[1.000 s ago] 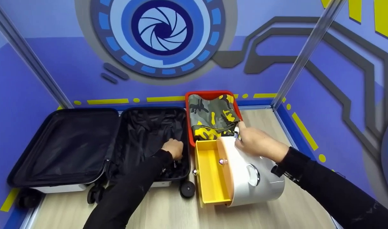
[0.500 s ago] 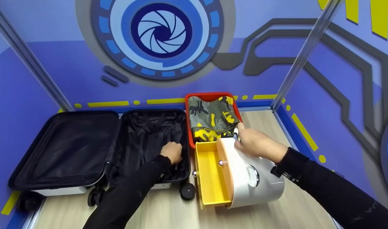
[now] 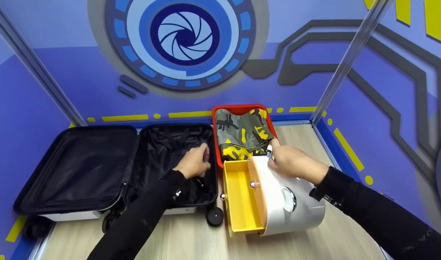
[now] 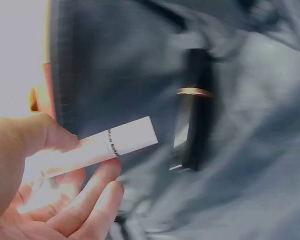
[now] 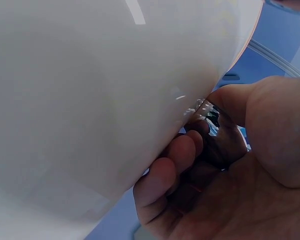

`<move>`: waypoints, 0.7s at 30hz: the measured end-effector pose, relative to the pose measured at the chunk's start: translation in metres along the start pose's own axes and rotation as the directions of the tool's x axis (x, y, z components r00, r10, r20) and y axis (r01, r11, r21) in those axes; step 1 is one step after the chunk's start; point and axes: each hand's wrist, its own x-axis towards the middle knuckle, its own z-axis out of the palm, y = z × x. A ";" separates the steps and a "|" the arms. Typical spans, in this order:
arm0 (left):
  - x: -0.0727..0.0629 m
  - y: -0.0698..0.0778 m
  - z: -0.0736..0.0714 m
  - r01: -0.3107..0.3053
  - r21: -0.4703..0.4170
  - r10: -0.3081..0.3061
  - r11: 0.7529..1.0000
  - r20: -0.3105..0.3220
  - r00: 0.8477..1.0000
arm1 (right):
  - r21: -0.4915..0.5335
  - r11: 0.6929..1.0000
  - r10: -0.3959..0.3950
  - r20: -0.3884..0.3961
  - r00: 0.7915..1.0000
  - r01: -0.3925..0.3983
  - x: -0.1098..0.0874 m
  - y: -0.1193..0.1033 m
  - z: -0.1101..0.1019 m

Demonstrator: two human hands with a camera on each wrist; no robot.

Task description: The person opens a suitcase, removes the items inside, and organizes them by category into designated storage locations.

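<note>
My left hand [image 3: 192, 162] is over the right half of the open black suitcase [image 3: 162, 144]. In the left wrist view, its thumb and fingers pinch a pale lip gloss tube [image 4: 132, 136] with small dark lettering. Close by, a black lipstick-like tube [image 4: 192, 115] with a gold band lies on the suitcase's wrinkled lining. My right hand [image 3: 296, 160] curls around a shiny chrome handle [image 5: 215, 125] on a rounded white storage box [image 3: 289, 220]. A yellow drawer [image 3: 243, 202] is pulled out from this box toward the suitcase.
Behind the storage box stands a red tray [image 3: 215, 144] holding folded camouflage cloth [image 3: 242, 130]. The suitcase's other half [image 3: 77, 166] lies flat on the left. Patterned blue-purple walls [image 3: 79, 79] enclose the pale wooden tabletop [image 3: 191, 238] at the back and sides.
My left hand has risen a little from the suitcase bottom and turned, so its thumb side and fingers show differently. My right hand stays on the box's handle, and the box has not moved.
</note>
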 end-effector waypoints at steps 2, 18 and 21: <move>0.000 0.012 -0.012 -0.034 -0.044 0.033 0.998 -0.023 0.999 | -0.001 1.000 -0.002 -0.002 1.000 0.002 0.000 0.000 0.000; -0.027 0.121 -0.004 -0.135 -0.289 0.158 0.948 0.057 0.986 | -0.010 0.999 -0.031 -0.022 0.999 0.031 0.000 0.001 0.000; -0.029 0.124 0.014 -0.131 -0.149 0.143 0.980 0.077 0.987 | -0.010 0.999 -0.037 -0.025 0.999 0.037 0.000 0.000 0.001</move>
